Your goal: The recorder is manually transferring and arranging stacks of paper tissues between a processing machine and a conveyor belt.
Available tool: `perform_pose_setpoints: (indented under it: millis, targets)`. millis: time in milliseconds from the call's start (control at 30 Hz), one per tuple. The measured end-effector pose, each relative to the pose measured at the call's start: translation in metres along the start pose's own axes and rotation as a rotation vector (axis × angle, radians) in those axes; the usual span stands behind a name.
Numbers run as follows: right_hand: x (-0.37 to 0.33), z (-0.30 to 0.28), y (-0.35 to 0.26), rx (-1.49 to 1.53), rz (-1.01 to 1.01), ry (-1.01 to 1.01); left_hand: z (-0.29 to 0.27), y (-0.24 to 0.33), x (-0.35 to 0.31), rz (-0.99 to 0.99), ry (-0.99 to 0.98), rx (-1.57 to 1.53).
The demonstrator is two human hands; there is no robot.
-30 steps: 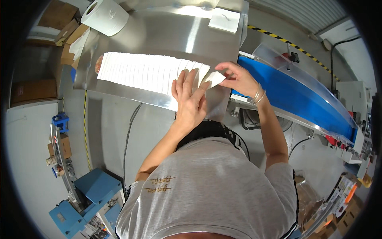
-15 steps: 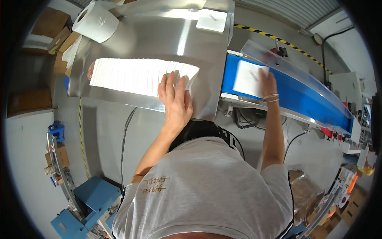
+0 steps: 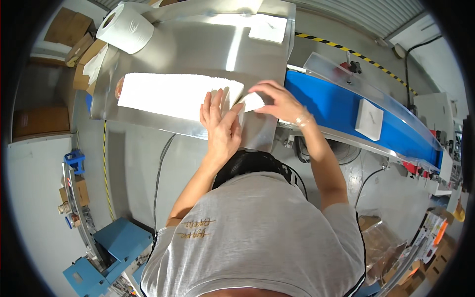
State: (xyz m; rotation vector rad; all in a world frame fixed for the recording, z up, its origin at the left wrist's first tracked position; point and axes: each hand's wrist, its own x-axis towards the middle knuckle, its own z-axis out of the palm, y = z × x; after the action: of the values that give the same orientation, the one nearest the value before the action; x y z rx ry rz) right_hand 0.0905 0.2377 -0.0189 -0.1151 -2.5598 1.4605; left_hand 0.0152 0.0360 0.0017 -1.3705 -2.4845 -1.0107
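I see a steel table [image 3: 198, 44], blue conveyor belt [image 3: 336, 106] carrying a folded white sheet [image 3: 369, 119], long white paper strip [image 3: 173, 94] lying on the table, my left hand [image 3: 221, 121] flat with fingers spread on its end, my right hand [image 3: 277, 101] pinching a folded white piece [image 3: 252, 101] beside it, paper roll [image 3: 126, 22] at the table's far corner

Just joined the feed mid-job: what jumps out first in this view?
The long white row of stacked sheets on the shiny metal table draws the eye; the left hand presses flat on its right end while the right hand pinches a single white sheet there. To the right, a white folded piece lies on the blue conveyor belt, and a big paper roll stands at the table's far left corner.
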Motion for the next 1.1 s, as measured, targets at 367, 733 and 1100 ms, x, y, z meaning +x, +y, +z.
perform_pose_setpoints:
  millis: [367,733,1100]
  targets:
    - [-0.072,-0.04,0.099,0.206,0.558,0.743,-0.003,-0.016,-0.005,-0.037,0.056,0.074]
    - [-0.03,-0.031,0.01,-0.23,0.025,0.312,-0.002,-0.019,-0.01,0.027,0.072,0.091]
    - [-0.031,-0.005,0.064,0.333,0.477,0.308,-0.017,-0.027,-0.003,-0.072,0.101,0.068]
